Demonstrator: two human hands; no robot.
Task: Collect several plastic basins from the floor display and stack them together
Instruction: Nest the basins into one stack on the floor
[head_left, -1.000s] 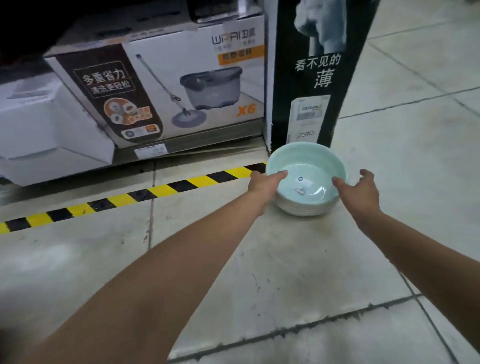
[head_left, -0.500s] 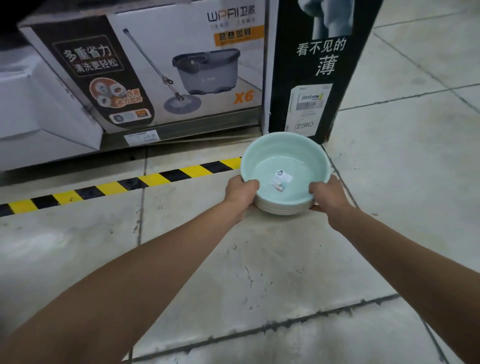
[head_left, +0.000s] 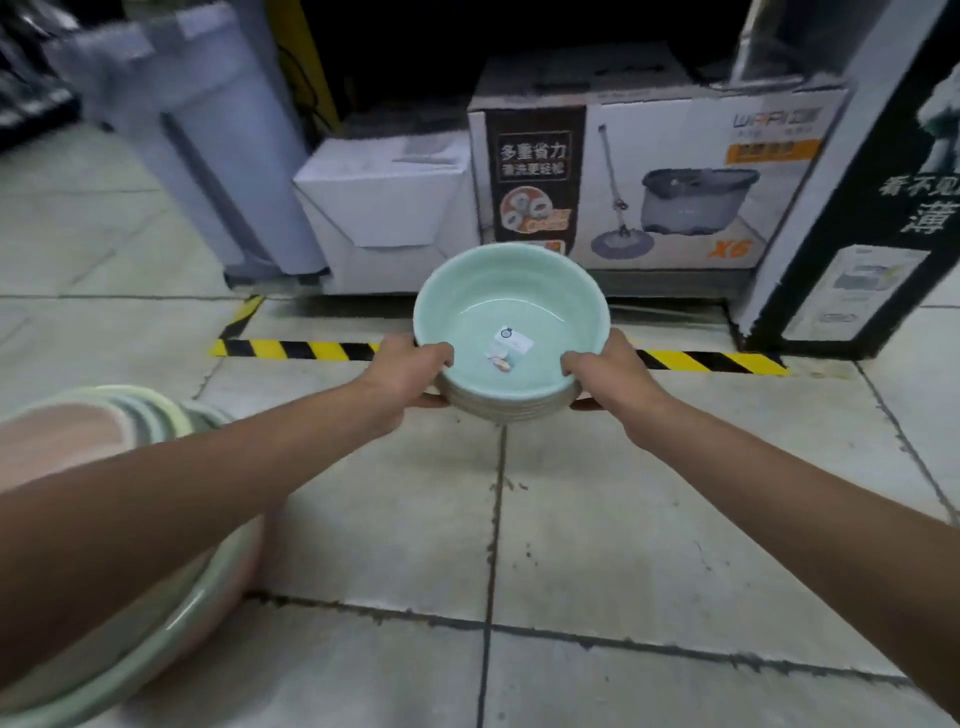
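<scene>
Here the left hand and right hand are each gripping opposite rims of a nested stack of round, glossy mint-green plastic basins, mouth facing upward, above the tiled floor.

Two bare forearms are seen, uncovered from the frame's lower edges to the wrists. No sleeve, watch, ring or glove is worn on the left hand or the right hand. Short, unpainted nails are shown.

head cam, fwd-down, close over floor
</scene>
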